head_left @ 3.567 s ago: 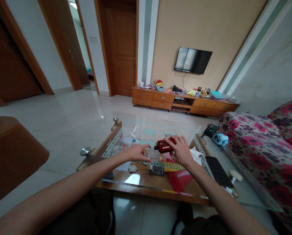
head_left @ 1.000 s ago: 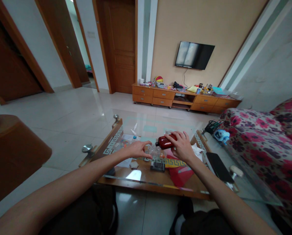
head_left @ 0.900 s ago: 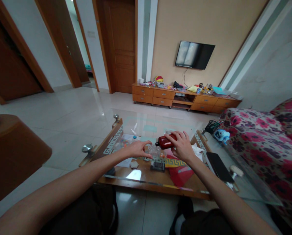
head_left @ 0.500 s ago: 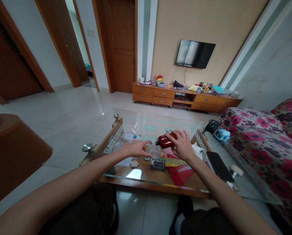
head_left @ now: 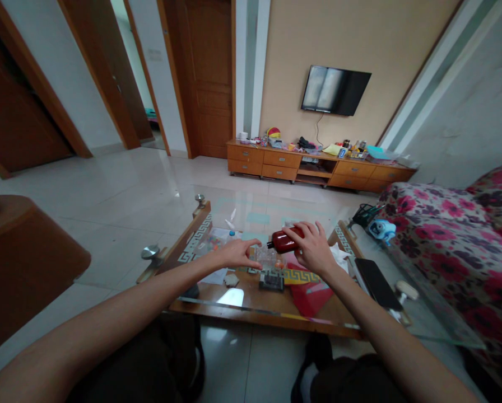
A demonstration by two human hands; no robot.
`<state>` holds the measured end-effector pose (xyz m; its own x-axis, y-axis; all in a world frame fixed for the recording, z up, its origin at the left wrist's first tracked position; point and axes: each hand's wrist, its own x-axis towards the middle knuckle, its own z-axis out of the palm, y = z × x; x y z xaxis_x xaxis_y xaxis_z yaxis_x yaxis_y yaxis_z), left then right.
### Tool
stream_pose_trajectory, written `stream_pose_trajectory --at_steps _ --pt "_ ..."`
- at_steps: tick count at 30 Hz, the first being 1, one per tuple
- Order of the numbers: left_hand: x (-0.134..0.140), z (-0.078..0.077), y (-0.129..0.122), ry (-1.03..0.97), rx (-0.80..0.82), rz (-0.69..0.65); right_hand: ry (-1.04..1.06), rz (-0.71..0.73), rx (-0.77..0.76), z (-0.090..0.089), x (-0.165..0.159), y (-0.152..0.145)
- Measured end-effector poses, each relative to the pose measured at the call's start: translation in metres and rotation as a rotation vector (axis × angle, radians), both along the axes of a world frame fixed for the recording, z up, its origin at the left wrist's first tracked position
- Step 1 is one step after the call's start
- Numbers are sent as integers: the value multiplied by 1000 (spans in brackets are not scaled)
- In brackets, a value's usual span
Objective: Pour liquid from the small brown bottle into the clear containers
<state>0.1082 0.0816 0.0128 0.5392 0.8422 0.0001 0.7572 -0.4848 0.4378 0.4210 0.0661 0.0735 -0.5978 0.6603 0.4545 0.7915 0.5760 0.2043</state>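
Note:
My right hand (head_left: 314, 249) is wrapped round a dark red-brown bottle (head_left: 285, 240), which lies almost level in the air. Its black neck points left and slightly down. Opposite it, my left hand (head_left: 239, 253) curves thumb and forefinger about the left side of a clear plastic container (head_left: 266, 257), just below the bottle's mouth. The container is so see-through that its outline is hard to make out. I cannot see any liquid leaving the bottle. Nearer to me, a small dark box-like device (head_left: 271, 282) sits below the container.
Around the hands is a glass-topped wooden coffee table (head_left: 242, 316). It bears a red sheet (head_left: 312, 299), white tissue (head_left: 340, 256), a black phone-like slab (head_left: 377, 284), a blue-capped bottle (head_left: 231, 235) and a pale lump (head_left: 231, 280). A flowered sofa (head_left: 448, 224) stands at right.
Hardly anything differs. The bottle has shifted very slightly left and down with my right hand, and my left hand keeps its place.

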Motion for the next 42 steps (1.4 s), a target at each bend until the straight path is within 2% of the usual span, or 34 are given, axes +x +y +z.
stream_pose_trajectory --at_steps 8,42 --pt "0 4 -2 -2 -23 5 -11 -3 5 1 -1 0" --pt "0 4 -2 11 -16 10 -68 -11 45 5 -4 -2"
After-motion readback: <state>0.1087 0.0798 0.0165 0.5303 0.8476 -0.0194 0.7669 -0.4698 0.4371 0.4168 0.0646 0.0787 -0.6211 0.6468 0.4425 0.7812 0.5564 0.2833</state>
